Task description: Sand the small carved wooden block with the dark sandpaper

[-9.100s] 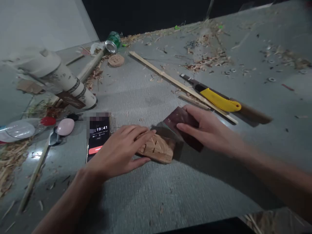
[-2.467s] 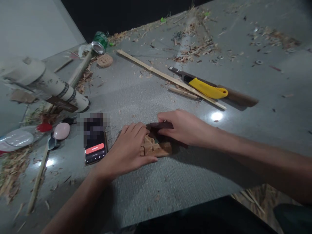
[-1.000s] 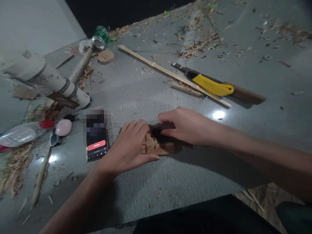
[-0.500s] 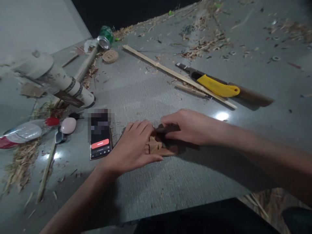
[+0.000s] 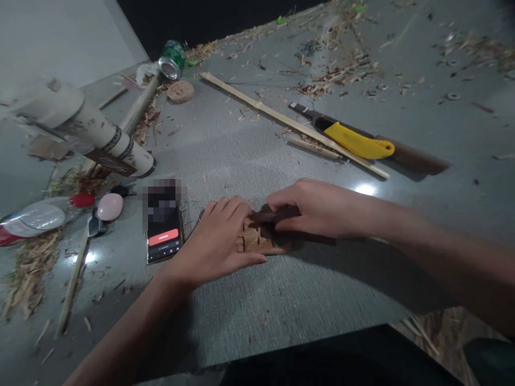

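Observation:
A carved wooden piece [image 5: 257, 241] with cut grooves lies on the grey table [image 5: 306, 300]. My left hand [image 5: 213, 244] rests flat on its left part, fingers stretched out and pressing it down. My right hand [image 5: 317, 206] is closed on a folded dark reddish sheet of sandpaper [image 5: 273, 216], held edge-on against the top of the wood. Much of the wood is hidden under both hands.
A phone [image 5: 163, 228] lies just left of my left hand. Further back lie a yellow utility knife [image 5: 358, 142], a long wooden strip [image 5: 289, 123], a green can [image 5: 172, 52] and a white tube [image 5: 92, 134]. Wood shavings litter the table's left and far side.
Over nine seconds my right hand went from holding the sandpaper flat beside the wood to pinching it folded on the grooves. In the last second the hands barely shift.

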Demonstrator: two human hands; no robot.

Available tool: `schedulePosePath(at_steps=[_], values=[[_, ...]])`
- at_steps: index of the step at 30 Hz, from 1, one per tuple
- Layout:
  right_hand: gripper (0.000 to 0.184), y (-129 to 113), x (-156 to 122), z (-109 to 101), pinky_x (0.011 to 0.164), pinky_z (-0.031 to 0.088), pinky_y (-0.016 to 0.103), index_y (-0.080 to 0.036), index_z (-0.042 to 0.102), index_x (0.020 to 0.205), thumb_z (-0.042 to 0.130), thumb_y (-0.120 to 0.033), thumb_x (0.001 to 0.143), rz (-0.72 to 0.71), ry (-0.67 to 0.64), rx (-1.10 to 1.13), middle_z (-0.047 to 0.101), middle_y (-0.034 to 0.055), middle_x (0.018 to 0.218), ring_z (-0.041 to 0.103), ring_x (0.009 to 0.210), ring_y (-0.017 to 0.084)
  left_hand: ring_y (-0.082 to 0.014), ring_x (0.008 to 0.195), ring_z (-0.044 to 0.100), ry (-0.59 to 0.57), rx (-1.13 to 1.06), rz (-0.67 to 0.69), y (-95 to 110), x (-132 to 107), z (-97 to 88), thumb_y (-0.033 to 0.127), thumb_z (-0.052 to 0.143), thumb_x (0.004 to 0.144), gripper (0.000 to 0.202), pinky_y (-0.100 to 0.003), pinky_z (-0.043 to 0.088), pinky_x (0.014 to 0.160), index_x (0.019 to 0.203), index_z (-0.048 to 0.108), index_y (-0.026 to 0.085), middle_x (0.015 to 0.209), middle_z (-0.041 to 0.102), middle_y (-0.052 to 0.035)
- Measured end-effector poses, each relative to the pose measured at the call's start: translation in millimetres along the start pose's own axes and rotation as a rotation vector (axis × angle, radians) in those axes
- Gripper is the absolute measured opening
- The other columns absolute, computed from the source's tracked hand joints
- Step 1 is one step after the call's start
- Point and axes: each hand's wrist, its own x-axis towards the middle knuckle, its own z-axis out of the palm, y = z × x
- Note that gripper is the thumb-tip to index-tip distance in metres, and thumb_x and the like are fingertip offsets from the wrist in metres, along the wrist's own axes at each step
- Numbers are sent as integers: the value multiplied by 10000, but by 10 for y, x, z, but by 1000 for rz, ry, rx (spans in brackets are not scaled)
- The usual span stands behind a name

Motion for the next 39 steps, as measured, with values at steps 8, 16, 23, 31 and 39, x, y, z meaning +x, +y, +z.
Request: schedulePosePath(at_steps=[8, 16, 23, 31, 39], values=[[186, 70, -26, -85, 595, 280, 330, -256, 540, 811, 587, -356, 962, 184, 510, -224, 604, 11, 706, 520, 649, 189, -367, 1100, 579, 5, 35, 5, -8, -18, 31, 724, 725, 847, 646, -551, 476, 913, 1159, 554, 185, 1226, 617, -140], [180, 231, -91, -132, 614, 357, 338, -257, 557, 910, 640, -411, 956, 244, 738, -142, 633, 19, 794, 546, 711, 205, -359, 1077, 599, 36, 21, -11, -54, -47, 88, 706, 798, 779, 646, -545, 484, 904, 1121, 571, 207, 1200, 646, -137], [179, 284, -60, -44, 632, 376, 332, -245, 602, 962, 632, -422, 957, 213, 691, -108, 600, -7, 744, 518, 675, 180, -366, 1064, 611, 60, 89, 37, -71, -59, 114, 692, 770, 809, 688, -543, 487, 903, 1238, 614, 178, 1193, 655, -146], [169, 239, -66, -65, 676, 407, 347, -257, 592, 969, 601, -425, 982, 221, 636, -109, 646, 14, 814, 567, 740, 202, -347, 1094, 596, 61, 193, 182, -98, -94, 104, 555, 702, 946, 578, -506, 493, 869, 1478, 569, 374, 1315, 602, -125], [157, 267, -53, -24, 652, 385, 338, -259, 592, 943, 625, -411, 965, 173, 671, -89, 631, -4, 784, 549, 707, 191, -342, 1098, 603, 107, 193, 214, -103, -105, 99, 546, 686, 964, 487, -502, 499, 869, 1391, 660, 314, 1303, 630, -140]])
